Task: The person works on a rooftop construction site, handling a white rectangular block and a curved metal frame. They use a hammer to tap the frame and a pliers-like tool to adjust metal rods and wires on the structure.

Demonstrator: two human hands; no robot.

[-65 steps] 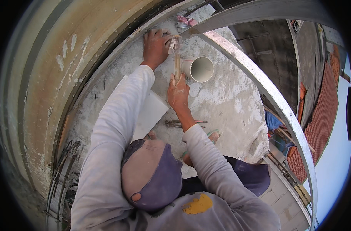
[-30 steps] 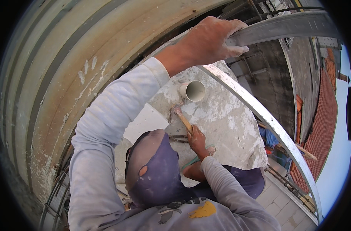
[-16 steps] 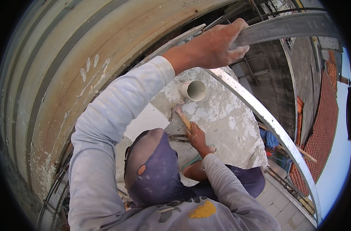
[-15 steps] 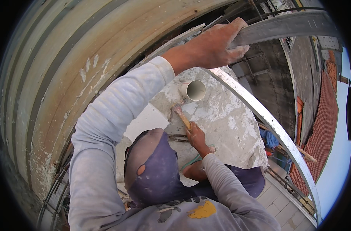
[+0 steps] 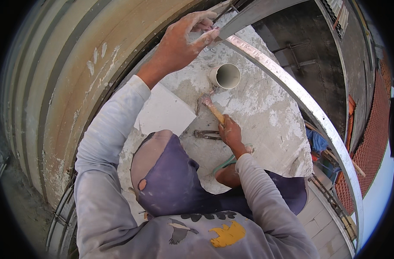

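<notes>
We see the hammer (image 5: pixel 216 113) mid-frame, its lower end hidden in the closed right hand (image 5: pixel 231 131), while at upper centre the left hand (image 5: pixel 181 42) curls partly open, contact with the metal bar (image 5: pixel 256 15) unclear.

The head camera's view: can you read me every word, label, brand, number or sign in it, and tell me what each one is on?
None can be read.
Shirt: printed pictures, a dark bird-like figure and a yellow shape; no lettering made out.
Pale pipe and white block: no legible marks.
Hammer in the right hand: nothing legible.
</notes>
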